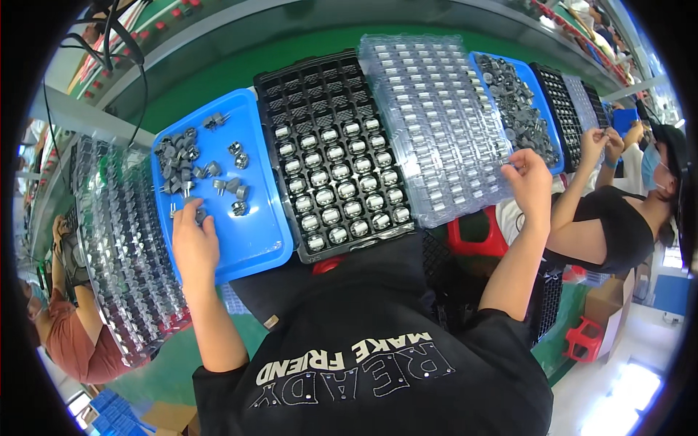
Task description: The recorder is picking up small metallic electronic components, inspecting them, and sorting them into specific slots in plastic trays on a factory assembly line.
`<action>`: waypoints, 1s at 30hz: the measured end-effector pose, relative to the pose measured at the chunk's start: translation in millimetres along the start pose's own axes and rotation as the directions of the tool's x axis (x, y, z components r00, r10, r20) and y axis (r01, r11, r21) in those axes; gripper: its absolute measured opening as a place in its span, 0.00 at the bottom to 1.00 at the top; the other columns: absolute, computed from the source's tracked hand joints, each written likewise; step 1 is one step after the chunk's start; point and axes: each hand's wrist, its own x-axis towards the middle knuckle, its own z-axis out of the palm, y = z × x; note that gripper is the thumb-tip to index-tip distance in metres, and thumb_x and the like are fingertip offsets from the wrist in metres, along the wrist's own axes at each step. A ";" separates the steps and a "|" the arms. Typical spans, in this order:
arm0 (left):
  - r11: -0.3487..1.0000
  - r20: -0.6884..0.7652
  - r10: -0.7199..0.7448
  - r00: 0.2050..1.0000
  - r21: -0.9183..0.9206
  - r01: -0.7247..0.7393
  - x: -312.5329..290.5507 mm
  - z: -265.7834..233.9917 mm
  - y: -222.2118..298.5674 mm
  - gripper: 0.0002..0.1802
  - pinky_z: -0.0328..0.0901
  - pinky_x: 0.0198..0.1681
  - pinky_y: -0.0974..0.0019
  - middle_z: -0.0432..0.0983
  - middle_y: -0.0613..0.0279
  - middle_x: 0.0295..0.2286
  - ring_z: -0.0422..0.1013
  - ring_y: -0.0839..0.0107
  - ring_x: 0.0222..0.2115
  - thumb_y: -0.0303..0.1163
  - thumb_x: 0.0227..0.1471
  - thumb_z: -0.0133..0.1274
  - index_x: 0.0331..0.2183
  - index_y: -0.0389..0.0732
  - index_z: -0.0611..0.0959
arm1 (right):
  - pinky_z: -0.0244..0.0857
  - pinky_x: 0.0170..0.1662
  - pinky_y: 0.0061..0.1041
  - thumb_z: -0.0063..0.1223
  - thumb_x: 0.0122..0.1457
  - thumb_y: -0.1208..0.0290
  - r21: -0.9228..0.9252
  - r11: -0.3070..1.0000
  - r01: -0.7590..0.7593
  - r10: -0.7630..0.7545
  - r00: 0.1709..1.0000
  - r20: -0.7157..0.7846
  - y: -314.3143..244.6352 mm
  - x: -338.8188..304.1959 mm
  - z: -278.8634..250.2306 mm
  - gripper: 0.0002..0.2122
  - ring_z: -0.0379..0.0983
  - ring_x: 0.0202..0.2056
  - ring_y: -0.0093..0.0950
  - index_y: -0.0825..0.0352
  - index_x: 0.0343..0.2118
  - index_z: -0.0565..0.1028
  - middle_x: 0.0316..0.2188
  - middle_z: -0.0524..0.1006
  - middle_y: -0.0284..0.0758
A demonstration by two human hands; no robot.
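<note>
Reaching over the rim of a smooth blue plastic tray [258, 196], in the head view, the left hand [195, 243] hides some loose grey cylindrical parts [182, 156] with metal pins; its fingers are narrow, any grip unclear; the right hand [529, 182] has its fingers close together by the glossy clear tray [425, 218], contents impossible to tell; between lies a black moulded tray [356, 251], its nearer square pockets holding silvery pieces [331, 216]; rightward sit a second, heaped blue tray [528, 76] and a co-worker [629, 218].
</note>
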 end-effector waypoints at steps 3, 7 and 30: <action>0.995 0.023 -0.020 1.000 -0.099 0.022 -5.0 -6.2 7.8 0.18 0.70 0.44 0.55 0.76 0.49 0.42 0.75 0.51 0.40 0.21 0.52 0.57 0.46 0.39 0.81 | 0.67 0.35 0.21 0.64 0.52 0.78 0.043 0.995 -0.087 0.085 0.995 0.050 -2.1 4.7 -1.6 0.08 0.71 0.28 0.19 0.69 0.34 0.78 0.25 0.76 0.30; 0.973 0.033 -0.093 0.995 -0.209 0.098 -15.0 -15.1 16.8 0.17 0.71 0.39 0.61 0.77 0.52 0.40 0.76 0.60 0.34 0.21 0.52 0.56 0.46 0.38 0.81 | 0.66 0.35 0.20 0.61 0.55 0.77 0.137 0.985 -0.106 0.098 0.993 0.063 2.1 4.9 1.3 0.05 0.71 0.28 0.18 0.69 0.34 0.77 0.25 0.77 0.28; -0.107 0.289 0.213 0.933 -0.943 0.316 -48.5 -8.0 49.9 0.19 0.73 0.43 0.66 0.75 0.51 0.49 0.77 0.67 0.39 0.28 0.56 0.59 0.49 0.36 0.76 | 0.72 0.40 0.21 0.53 0.66 0.76 0.720 0.692 0.047 0.069 0.989 -0.131 -54.7 -28.5 25.9 0.08 0.79 0.34 0.24 0.73 0.44 0.76 0.38 0.81 0.39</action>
